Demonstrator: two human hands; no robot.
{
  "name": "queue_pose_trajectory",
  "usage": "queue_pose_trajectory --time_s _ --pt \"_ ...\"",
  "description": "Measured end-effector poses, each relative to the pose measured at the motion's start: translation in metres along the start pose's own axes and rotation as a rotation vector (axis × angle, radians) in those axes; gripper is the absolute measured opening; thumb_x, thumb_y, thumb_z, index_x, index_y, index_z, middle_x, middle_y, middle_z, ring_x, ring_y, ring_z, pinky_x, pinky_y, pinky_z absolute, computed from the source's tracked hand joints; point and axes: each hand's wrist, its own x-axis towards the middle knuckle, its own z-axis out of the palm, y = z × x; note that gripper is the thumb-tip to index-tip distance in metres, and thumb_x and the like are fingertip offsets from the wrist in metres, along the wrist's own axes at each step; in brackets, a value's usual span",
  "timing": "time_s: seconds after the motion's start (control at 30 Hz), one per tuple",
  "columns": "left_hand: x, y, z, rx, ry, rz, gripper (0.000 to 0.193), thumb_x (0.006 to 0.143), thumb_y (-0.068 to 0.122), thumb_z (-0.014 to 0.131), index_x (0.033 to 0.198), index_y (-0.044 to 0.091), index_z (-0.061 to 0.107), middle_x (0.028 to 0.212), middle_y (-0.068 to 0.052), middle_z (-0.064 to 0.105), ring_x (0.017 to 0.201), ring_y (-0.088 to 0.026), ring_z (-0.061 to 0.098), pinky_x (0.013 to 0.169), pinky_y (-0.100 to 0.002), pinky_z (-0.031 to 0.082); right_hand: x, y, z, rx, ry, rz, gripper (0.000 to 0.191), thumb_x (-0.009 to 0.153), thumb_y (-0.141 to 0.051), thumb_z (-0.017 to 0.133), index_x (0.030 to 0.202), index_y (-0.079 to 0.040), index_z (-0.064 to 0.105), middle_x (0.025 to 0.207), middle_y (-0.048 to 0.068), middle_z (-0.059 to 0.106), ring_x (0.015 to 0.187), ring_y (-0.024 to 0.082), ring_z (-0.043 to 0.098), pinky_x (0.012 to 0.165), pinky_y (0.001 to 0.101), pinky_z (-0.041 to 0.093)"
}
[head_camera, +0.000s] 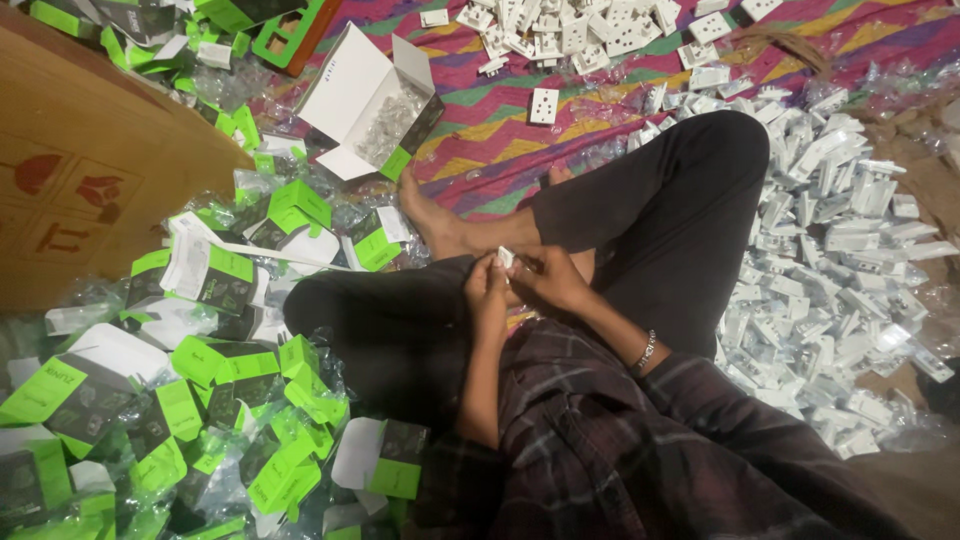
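Observation:
I sit cross-legged on the floor in black trousers. My left hand (488, 292) and my right hand (548, 277) meet over my lap, both pinching one small white socket part (505, 258) between the fingertips. A bracelet circles my right wrist (646, 350). My bare foot (432, 218) lies just beyond the hands.
A big heap of white socket parts (830, 260) lies to my right, more at the top (570, 30). Green-and-black small boxes (220, 400) and clear plastic bags pile up on my left. An open white box (372, 100) rests on the striped mat; a brown carton (90, 170) stands far left.

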Motion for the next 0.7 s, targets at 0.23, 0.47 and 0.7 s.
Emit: queue_pose_trajectory --time_s 0.23,0.47,0.7 --pt "-0.002 0.006 0.003 0.294 -0.097 0.251 0.034 0.104 0.020 0.064 0.128 -0.005 0.063 0.117 -0.005 0.067 0.106 -0.012 0.062 0.092 -0.026 0.051 0.003 0.003 -0.002 -0.331 0.129 -0.219 0.028 0.090 -0.008 0.068 0.115 0.004 0.073 0.103 0.019 0.076 0.092 0.023 0.073 0.080 0.0349 0.057" --pt "0.003 -0.005 -0.009 0.089 -0.005 -0.132 0.040 0.105 0.023 0.061 0.135 -0.003 0.064 0.108 -0.008 0.067 0.085 -0.014 0.059 0.069 -0.029 0.052 0.010 0.004 -0.001 -0.306 0.083 -0.166 0.024 0.096 -0.014 0.071 0.113 0.002 0.074 0.093 0.014 0.076 0.079 0.017 0.070 0.069 0.0309 0.053" --pt "0.012 0.001 -0.005 0.046 -0.012 0.057 0.037 0.108 0.023 0.058 0.136 0.001 0.063 0.131 -0.012 0.069 0.113 -0.020 0.068 0.093 -0.034 0.060 0.015 -0.004 0.003 -0.177 0.130 -0.038 0.024 0.102 -0.018 0.069 0.114 0.001 0.073 0.091 0.006 0.075 0.078 0.007 0.065 0.068 0.0261 0.052"
